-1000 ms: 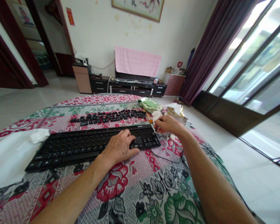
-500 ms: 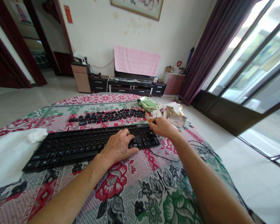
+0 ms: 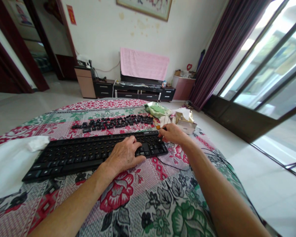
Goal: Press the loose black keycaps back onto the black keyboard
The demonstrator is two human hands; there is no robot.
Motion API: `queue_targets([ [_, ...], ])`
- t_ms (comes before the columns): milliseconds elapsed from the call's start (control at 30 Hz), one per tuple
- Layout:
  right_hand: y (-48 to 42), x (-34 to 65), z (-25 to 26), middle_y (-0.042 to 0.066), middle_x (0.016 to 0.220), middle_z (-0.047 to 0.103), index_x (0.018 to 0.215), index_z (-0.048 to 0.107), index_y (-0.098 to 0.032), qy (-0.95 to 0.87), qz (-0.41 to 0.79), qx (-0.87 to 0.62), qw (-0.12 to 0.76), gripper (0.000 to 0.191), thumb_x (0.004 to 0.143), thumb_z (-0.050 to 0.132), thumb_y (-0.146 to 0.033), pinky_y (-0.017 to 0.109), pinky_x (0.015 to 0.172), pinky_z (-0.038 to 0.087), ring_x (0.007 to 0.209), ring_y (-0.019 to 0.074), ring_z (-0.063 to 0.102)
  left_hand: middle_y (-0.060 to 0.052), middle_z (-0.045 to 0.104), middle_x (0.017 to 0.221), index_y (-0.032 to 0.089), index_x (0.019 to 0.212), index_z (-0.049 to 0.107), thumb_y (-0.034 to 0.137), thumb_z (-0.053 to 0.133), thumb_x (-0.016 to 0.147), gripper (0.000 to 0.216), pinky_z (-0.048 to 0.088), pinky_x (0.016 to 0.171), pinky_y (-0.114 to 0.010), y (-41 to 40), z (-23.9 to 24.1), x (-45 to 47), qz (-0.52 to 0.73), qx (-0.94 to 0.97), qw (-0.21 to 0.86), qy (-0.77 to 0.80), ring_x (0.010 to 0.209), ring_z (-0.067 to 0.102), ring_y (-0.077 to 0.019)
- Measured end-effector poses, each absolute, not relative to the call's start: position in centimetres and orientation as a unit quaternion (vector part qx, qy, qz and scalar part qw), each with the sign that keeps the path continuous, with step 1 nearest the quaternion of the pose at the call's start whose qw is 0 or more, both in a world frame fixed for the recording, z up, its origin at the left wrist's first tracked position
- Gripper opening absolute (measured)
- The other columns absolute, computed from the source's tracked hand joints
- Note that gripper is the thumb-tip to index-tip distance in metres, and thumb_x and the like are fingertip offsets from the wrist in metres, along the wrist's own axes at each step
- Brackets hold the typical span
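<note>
A black keyboard [image 3: 88, 152] with many keycaps removed lies across a floral cloth. My left hand [image 3: 124, 154] rests on its right part, fingers curled down onto the keys, holding it steady. My right hand [image 3: 171, 133] is at the keyboard's far right corner with the fingers pinched together; whatever they hold is too small to make out. Several loose black keycaps [image 3: 113, 122] lie in rows on the cloth behind the keyboard.
The round table carries a flowered tablecloth [image 3: 148, 197]. A white cloth with a crumpled tissue [image 3: 38, 143] lies at left. A green wipes pack [image 3: 158, 110] and a tissue box [image 3: 185, 120] sit at the far right. The keyboard cable [image 3: 177, 166] loops beside my right arm.
My right hand has moved left from beside the tissue box to the keyboard's far right corner. The left hand has stayed on the keyboard.
</note>
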State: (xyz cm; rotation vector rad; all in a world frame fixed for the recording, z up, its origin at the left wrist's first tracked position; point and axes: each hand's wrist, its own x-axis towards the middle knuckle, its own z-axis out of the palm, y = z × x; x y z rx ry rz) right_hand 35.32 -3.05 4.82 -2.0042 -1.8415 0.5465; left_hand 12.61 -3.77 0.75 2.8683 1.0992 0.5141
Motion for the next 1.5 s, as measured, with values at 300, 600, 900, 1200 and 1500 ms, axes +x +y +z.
queue_targets([
  [300, -3.2, 34.7, 4.8, 0.008, 0.057, 0.059, 0.066, 0.062, -0.013, -0.678, 0.148, -0.7, 0.172, 0.026, 0.073, 0.04, -0.025, 0.027, 0.05, 0.037, 0.052, 0.0141, 0.052, -0.006, 0.049, 0.093, 0.02, 0.102, 0.055, 0.054, 0.045, 0.072, 0.047, 0.043, 0.074, -0.031, -3.6, 0.7, 12.6, 0.167, 0.921, 0.016, 0.351, 0.085, 0.049, -0.0187],
  [600, -2.9, 35.4, 4.5, 0.008, 0.061, 0.062, 0.064, 0.059, -0.011, -0.627, 0.268, -0.697, 0.222, 0.022, 0.072, 0.042, -0.023, 0.023, 0.048, 0.042, 0.049, 0.0106, 0.052, -0.006, 0.049, 0.093, 0.019, 0.101, 0.055, 0.054, 0.046, 0.072, 0.046, 0.043, 0.072, -0.031, -3.7, 0.7, 12.6, 0.169, 0.921, 0.017, 0.351, 0.085, 0.049, -0.0188],
  [900, -3.6, 34.8, 5.1, 0.007, 0.056, 0.059, 0.068, 0.063, -0.012, -0.673, 0.161, -0.699, 0.181, 0.026, 0.073, 0.042, -0.025, 0.025, 0.048, 0.037, 0.05, 0.0128, 0.051, -0.006, 0.049, 0.093, 0.02, 0.101, 0.056, 0.053, 0.046, 0.071, 0.045, 0.042, 0.073, -0.031, -3.6, 0.6, 12.7, 0.164, 0.92, 0.019, 0.354, 0.085, 0.049, -0.0188],
  [1200, -3.1, 35.0, 4.5, 0.008, 0.055, 0.059, 0.063, 0.061, -0.013, -0.63, 0.194, -0.72, 0.218, 0.025, 0.072, 0.042, -0.024, 0.026, 0.048, 0.041, 0.049, 0.0132, 0.052, -0.007, 0.051, 0.092, 0.019, 0.1, 0.055, 0.053, 0.046, 0.071, 0.046, 0.042, 0.073, -0.031, -3.6, 0.8, 12.8, 0.157, 0.921, 0.017, 0.356, 0.085, 0.049, -0.0194],
  [1500, -2.8, 36.6, 4.2, 0.01, 0.081, 0.065, 0.07, 0.057, -0.014, -0.53, 0.371, -0.699, 0.306, 0.018, 0.075, 0.045, -0.027, 0.024, 0.054, 0.05, 0.057, 0.0108, 0.058, -0.007, 0.052, 0.092, 0.019, 0.098, 0.056, 0.052, 0.047, 0.071, 0.044, 0.042, 0.072, -0.03, -3.5, 0.8, 12.9, 0.155, 0.921, 0.009, 0.357, 0.085, 0.05, -0.0191],
])
